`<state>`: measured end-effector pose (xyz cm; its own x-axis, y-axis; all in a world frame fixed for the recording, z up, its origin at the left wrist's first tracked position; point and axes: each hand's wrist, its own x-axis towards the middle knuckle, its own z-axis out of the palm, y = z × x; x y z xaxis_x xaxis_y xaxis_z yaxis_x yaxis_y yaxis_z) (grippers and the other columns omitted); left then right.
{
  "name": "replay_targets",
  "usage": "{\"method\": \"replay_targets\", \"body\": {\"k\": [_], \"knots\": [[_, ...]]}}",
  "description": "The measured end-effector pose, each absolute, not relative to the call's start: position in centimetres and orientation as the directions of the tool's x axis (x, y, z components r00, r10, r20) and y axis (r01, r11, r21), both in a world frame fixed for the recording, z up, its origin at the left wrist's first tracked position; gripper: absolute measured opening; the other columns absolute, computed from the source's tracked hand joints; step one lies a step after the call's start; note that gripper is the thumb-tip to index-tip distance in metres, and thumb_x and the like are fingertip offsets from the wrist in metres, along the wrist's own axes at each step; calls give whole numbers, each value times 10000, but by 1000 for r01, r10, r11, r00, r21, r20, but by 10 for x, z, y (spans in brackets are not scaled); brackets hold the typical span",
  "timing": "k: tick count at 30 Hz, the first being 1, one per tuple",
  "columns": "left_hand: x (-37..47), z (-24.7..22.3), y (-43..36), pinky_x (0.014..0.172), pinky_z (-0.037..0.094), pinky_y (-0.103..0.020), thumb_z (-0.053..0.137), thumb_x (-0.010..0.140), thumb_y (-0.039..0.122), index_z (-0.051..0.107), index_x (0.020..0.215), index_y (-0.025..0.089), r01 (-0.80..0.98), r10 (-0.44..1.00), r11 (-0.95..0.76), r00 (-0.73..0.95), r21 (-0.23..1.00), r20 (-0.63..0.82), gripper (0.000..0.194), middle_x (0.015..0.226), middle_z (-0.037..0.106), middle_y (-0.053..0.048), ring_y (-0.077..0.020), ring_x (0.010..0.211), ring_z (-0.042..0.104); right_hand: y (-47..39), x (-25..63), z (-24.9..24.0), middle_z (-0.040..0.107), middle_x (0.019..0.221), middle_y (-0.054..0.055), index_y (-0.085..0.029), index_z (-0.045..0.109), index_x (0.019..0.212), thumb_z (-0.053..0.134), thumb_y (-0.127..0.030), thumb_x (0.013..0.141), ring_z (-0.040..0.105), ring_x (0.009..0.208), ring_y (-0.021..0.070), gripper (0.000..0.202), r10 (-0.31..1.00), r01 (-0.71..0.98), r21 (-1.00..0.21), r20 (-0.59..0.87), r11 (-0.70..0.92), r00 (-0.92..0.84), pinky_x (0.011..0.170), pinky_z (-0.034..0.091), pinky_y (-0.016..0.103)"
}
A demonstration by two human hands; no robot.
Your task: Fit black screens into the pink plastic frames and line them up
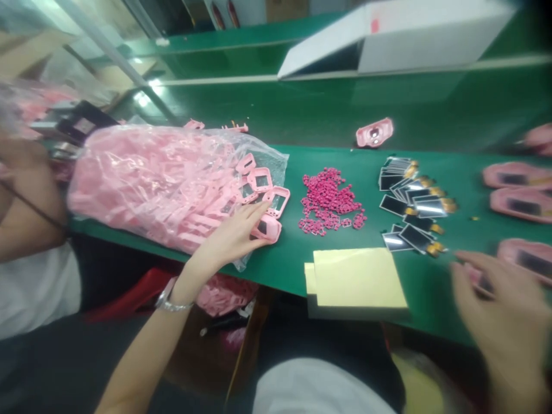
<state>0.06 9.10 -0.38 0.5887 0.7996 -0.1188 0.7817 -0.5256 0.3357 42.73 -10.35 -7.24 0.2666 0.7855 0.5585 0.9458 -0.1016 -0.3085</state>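
My left hand [235,233] has its thumb and fingers around a pink plastic casing [271,229] at the mouth of a clear bag [142,184] full of pink casings. Another pink frame [279,201] lies just beyond the fingertips. On the right, my right hand [495,293], blurred, is closed on a small pink casing [474,277] with a dark window, low over the bench edge. Small display screens [414,238] with orange connectors lie to the left of that hand. Pink casings with dark screens [524,204] stand at the far right.
A pile of magenta button pieces [330,198] sits mid-bench, behind a yellow-topped block [357,279] at the front edge. One pink casing [374,133] lies at the back. A white box [431,37] rests on the shelf. Another person's arm [30,195] is at the left.
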Motion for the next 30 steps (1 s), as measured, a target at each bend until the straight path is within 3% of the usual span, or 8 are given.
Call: {"method": "replay_targets", "body": {"k": [5, 10, 12, 15, 19, 22, 26, 30], "knots": [[5, 1, 59, 1038, 560, -482, 648, 938, 555, 438, 1497, 179, 795, 913, -398, 392, 458, 114, 705, 1410, 638, -162, -347, 1257, 654, -77, 406, -79, 651, 1431, 131, -191, 630, 1403, 514, -347, 1043, 615, 1209, 339, 409, 879, 982, -189, 463, -27, 113, 1010, 485, 494], [46, -28, 2, 910, 585, -339, 584, 1026, 267, 596, 1272, 241, 655, 791, -598, 386, 463, 475, 247, 1101, 726, -89, -230, 1040, 710, -73, 409, -83, 774, 1129, 129, -184, 726, 1260, 454, -385, 1078, 694, 993, 299, 384, 847, 970, -223, 495, -93, 195, 971, 460, 509], [68, -46, -18, 858, 576, -315, 498, 1028, 133, 660, 1158, 257, 546, 722, -692, 517, 472, 461, 242, 1007, 733, -67, -199, 969, 708, -78, 407, -77, 778, 1013, 149, -156, 749, 1210, 430, -373, 1080, 707, 910, 299, 408, 807, 952, -268, 524, -146, 271, 937, 468, 500], [85, -62, -39, 975, 535, -425, 559, 946, 122, 711, 1124, 245, 477, 663, -732, 663, 486, 347, 264, 1191, 743, -124, -271, 1151, 665, -87, 387, -64, 774, 1010, 188, -127, 768, 1166, 478, -398, 1059, 721, 927, 326, 410, 733, 893, -395, 537, -218, 417, 885, 500, 464], [74, -64, -52, 1105, 407, -581, 589, 755, 153, 654, 1352, 190, 508, 663, -695, 727, 509, 179, 602, 1577, 521, -200, -395, 1396, 482, -96, 336, -57, 786, 969, 136, -150, 787, 1052, 588, -424, 1011, 742, 875, 268, 340, 690, 718, -675, 438, -171, 576, 822, 548, 374], [64, -60, -51, 1133, 339, -625, 530, 684, 158, 486, 1545, 183, 476, 646, -693, 743, 541, 174, 862, 1664, 406, -191, -410, 1441, 417, -98, 302, -67, 782, 882, 82, -183, 789, 962, 623, -451, 981, 730, 756, 215, 315, 767, 558, -820, 275, -127, 579, 704, 552, 307], [78, -52, -41, 1056, 405, -515, 459, 922, 153, 526, 1500, 200, 542, 730, -647, 645, 537, 228, 584, 1476, 615, -166, -334, 1276, 551, -95, 285, -80, 775, 869, 76, -188, 787, 947, 625, -467, 966, 723, 753, 202, 323, 775, 444, -885, 180, -141, 605, 698, 550, 287], [110, -51, -25, 873, 493, -384, 467, 1027, 205, 674, 1319, 234, 623, 764, -559, 644, 547, 47, 358, 1176, 697, -123, -267, 1046, 625, -92, 286, -80, 760, 845, 83, -156, 770, 972, 603, -513, 969, 703, 732, 201, 394, 693, 378, -910, 161, -172, 703, 682, 539, 293]]}}
